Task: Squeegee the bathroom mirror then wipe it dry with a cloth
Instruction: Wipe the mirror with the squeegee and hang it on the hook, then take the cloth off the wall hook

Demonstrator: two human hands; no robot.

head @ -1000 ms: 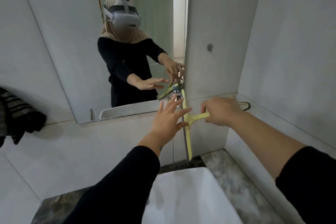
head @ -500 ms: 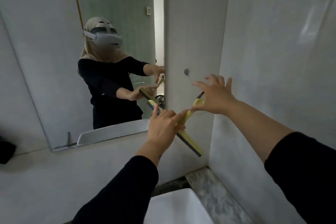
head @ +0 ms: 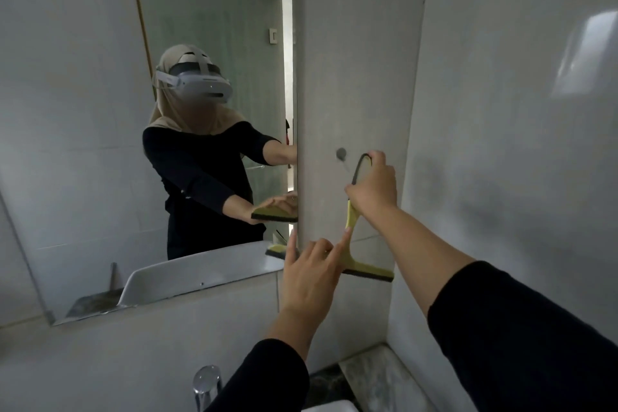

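Note:
The wall mirror (head: 83,160) fills the left half of the view and reflects a person in a headset. A yellow squeegee (head: 363,266) with a dark rubber blade hangs blade-down in front of the tiled pillar to the mirror's right. My right hand (head: 373,186) grips the top of its handle, by the dark hanging loop, close to a small wall hook (head: 341,154). My left hand (head: 309,273) is below, fingers spread, with fingertips touching the handle's lower part and the blade head. No cloth is in sight.
A white basin (head: 329,408) and a chrome tap (head: 207,381) sit at the bottom edge. A marble counter strip (head: 371,375) runs along the right-hand tiled wall (head: 518,144). The white pillar (head: 354,60) borders the mirror's right edge.
The squeegee has swung from tilted to blade-down and risen toward the wall hook. My right hand went from spread fingers to a grip on the handle top. The view tilted upward.

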